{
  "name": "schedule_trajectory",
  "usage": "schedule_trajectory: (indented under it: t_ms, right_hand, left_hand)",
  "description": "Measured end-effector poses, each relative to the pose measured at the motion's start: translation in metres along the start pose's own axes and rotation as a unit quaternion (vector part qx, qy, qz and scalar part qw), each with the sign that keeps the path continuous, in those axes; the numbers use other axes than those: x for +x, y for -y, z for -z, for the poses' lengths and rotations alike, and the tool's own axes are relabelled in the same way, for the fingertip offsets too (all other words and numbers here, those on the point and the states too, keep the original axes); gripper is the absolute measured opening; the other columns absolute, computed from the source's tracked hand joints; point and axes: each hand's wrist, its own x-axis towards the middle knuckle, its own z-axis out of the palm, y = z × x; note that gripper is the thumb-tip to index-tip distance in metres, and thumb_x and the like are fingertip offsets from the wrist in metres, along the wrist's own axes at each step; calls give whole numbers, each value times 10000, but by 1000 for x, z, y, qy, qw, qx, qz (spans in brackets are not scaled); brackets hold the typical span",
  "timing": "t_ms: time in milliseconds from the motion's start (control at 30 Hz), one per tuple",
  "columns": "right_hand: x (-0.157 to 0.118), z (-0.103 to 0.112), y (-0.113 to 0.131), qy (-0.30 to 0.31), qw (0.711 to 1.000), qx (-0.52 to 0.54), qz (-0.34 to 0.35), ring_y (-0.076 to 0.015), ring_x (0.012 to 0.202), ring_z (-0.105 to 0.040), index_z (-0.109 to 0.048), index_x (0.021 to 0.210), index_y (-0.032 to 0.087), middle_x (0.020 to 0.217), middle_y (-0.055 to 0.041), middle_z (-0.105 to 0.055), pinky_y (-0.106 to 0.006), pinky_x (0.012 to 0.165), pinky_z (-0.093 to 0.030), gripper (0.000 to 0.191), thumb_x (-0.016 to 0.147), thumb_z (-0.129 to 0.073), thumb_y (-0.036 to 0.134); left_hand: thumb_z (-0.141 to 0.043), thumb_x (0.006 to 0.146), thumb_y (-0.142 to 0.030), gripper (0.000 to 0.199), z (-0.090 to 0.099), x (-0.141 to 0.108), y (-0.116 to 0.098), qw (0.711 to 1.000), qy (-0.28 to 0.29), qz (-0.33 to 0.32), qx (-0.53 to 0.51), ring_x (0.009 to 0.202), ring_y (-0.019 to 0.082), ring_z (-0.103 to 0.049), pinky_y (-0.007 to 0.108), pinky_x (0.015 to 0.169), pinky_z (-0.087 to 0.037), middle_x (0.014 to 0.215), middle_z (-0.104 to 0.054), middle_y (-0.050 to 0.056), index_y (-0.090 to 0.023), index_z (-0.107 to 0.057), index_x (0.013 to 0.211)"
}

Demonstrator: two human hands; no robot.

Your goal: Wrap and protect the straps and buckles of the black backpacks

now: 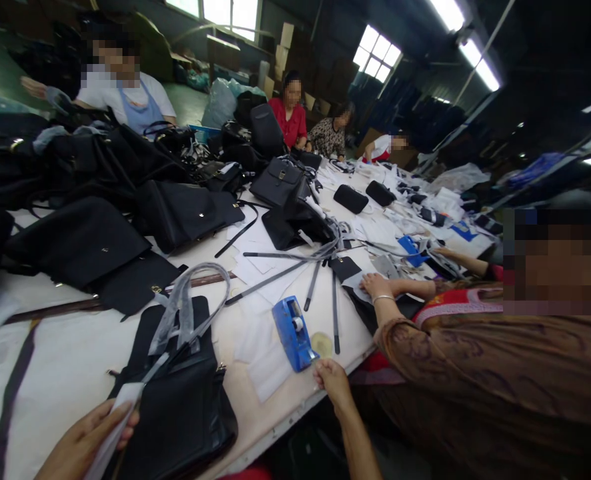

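My left hand (93,433) is closed round a white wrapped strap (128,395) at the lower left. That strap runs up to a black bag (180,393) lying on the table, whose handles (190,300) are covered in clear wrapping. Near the table's front edge, my right hand (331,379) has its fingers pinched together at the cutting end of a blue tape dispenser (290,333). Any piece of tape between those fingers is too small to make out. A yellowish tape roll (321,345) lies beside the dispenser.
Black bags (80,233) are heaped at the left and middle of the table (255,437). Loose dark straps (336,313) and white papers lie beyond the dispenser. A co-worker (500,360) sits close at the right, hands on a black piece. Other people work at the far side.
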Motion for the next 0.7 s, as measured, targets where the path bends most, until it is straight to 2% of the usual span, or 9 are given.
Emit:
schedule_trajectory:
  t_ms: [100, 200, 300, 367, 400, 467, 533, 633, 700]
  right_hand:
    - [-14, 4, -13, -1, 994, -107, 23, -220, 670, -629, -546, 677, 201, 677, -85, -640, -286, 578, -436, 150, 763, -482, 306]
    - [-24, 5, -25, 14, 960, -268, 76, -260, 716, -651, -568, 722, 232, 735, -115, -662, -321, 601, -440, 187, 801, -425, 322]
    - [-24, -18, -6, 38, 967, -228, 111, -279, 751, -657, -606, 900, 259, 853, -111, -692, -343, 617, -470, 284, 814, -434, 469]
    - [-34, -50, 32, 92, 976, -129, 147, -270, 806, -654, -608, 959, 255, 911, -100, -691, -335, 673, -494, 355, 803, -469, 541]
    - [-44, -70, 56, 145, 975, -71, 154, -252, 785, -650, -611, 955, 241, 888, -93, -687, -322, 683, -500, 374, 810, -471, 555]
    - [-66, -115, 105, 289, 944, 29, 157, -209, 719, -627, -611, 965, 214, 841, -70, -673, -292, 665, -499, 383, 837, -466, 545]
    - [-85, -160, 145, 394, 898, 92, 173, -171, 656, -592, -610, 962, 199, 782, -40, -655, -261, 614, -477, 332, 844, -498, 489]
    - [-101, -213, 178, 480, 844, 104, 216, -135, 607, -563, -621, 913, 202, 728, -2, -640, -224, 572, -434, 208, 853, -506, 365]
    - [-104, -232, 186, 502, 826, 81, 244, -124, 589, -555, -630, 884, 207, 698, 17, -629, -214, 570, -417, 165, 853, -492, 293]
  left_hand:
    - [-723, 574, -650, 489, 4, -7, 0, 997, 52, -18, -59, 640, 171, -600, 280, 623, -495, 680, -696, -28, -214, -648, 783]
    - [-663, 726, -545, 398, 4, -21, -8, 992, 71, -59, -91, 584, 130, -560, 240, 557, -443, 681, -645, -16, -164, -603, 826]
    - [-603, 782, -527, 384, 3, -24, -17, 989, 73, -75, -106, 568, 122, -553, 234, 548, -421, 691, -627, -1, -148, -573, 837]
    - [-595, 784, -526, 386, 2, -22, -19, 990, 66, -68, -107, 554, 118, -548, 233, 549, -416, 686, -621, 0, -147, -566, 845]
    - [-594, 783, -526, 387, 2, -21, -19, 990, 65, -62, -106, 546, 115, -545, 233, 545, -412, 682, -618, -1, -146, -562, 848]
    - [-592, 784, -523, 384, 1, -20, -16, 991, 68, -55, -103, 528, 110, -534, 229, 527, -399, 671, -611, -6, -146, -552, 842]
    - [-581, 795, -512, 370, 1, -18, -13, 990, 69, -64, -101, 528, 107, -534, 227, 519, -391, 677, -611, -7, -147, -541, 839]
    - [-564, 817, -494, 352, 3, -15, -9, 989, 72, -81, -104, 533, 107, -541, 226, 517, -386, 682, -610, -9, -147, -533, 872]
    - [-546, 836, -484, 344, 3, -14, -7, 987, 74, -91, -113, 538, 106, -545, 223, 515, -382, 690, -608, -9, -149, -527, 909]
